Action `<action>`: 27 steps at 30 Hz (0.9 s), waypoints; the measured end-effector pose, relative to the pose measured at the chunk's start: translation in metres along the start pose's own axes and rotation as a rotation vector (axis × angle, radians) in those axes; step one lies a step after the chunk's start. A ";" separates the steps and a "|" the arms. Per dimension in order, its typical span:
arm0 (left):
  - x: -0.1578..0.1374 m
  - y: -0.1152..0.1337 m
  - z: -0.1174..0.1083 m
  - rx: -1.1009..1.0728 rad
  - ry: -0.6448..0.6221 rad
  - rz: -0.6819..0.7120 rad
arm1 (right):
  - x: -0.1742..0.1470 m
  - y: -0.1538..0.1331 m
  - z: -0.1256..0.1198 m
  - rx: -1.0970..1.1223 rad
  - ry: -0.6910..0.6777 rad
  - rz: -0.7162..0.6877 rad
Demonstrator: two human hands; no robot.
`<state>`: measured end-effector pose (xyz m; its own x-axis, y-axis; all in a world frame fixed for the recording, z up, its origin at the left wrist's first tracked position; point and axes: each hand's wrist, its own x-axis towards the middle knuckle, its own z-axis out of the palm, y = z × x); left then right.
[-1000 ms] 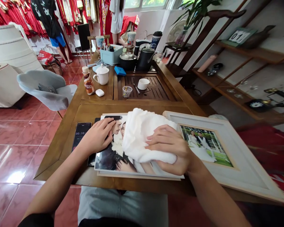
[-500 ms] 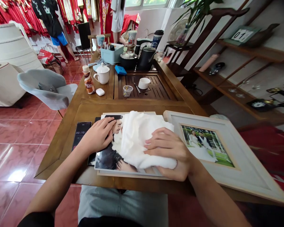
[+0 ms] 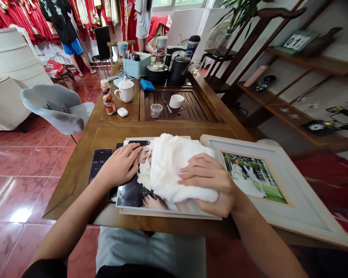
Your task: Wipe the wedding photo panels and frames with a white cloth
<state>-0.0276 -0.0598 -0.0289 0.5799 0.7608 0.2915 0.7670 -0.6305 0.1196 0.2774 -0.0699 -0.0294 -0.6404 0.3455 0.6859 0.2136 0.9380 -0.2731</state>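
Note:
A large glossy photo print (image 3: 130,195) of a couple lies on a pale wooden frame (image 3: 169,214) at the table's near edge. My left hand (image 3: 121,164) rests flat on the photo's upper left, fingers stretched out and nothing in them. Under my right hand (image 3: 210,181), a white towel (image 3: 168,170) is bunched and pressed on the photo's right half; my fingers curl over its right side. The towel hides much of the picture. Right of my right hand lies a white framed wedding photo (image 3: 253,179), partly overlapped by my forearm.
A phone (image 3: 100,162) with a running timer lies left of the photo. Farther back are a bottle (image 3: 108,98), a lidded white mug (image 3: 125,90), a tea tray (image 3: 191,114) with a white cup (image 3: 176,101), and a black kettle (image 3: 178,71). Two people stand near hanging red garments.
My right hand has slid the towel slightly to the right and up across the photo, showing a little more of the picture at its left. My left hand has stayed in place.

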 end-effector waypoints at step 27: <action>-0.001 0.000 0.000 -0.006 0.007 0.004 | 0.002 -0.001 -0.003 0.006 -0.010 -0.003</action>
<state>-0.0282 -0.0602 -0.0293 0.5809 0.7572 0.2987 0.7629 -0.6344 0.1243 0.2781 -0.0699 -0.0255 -0.6488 0.3421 0.6798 0.2070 0.9389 -0.2749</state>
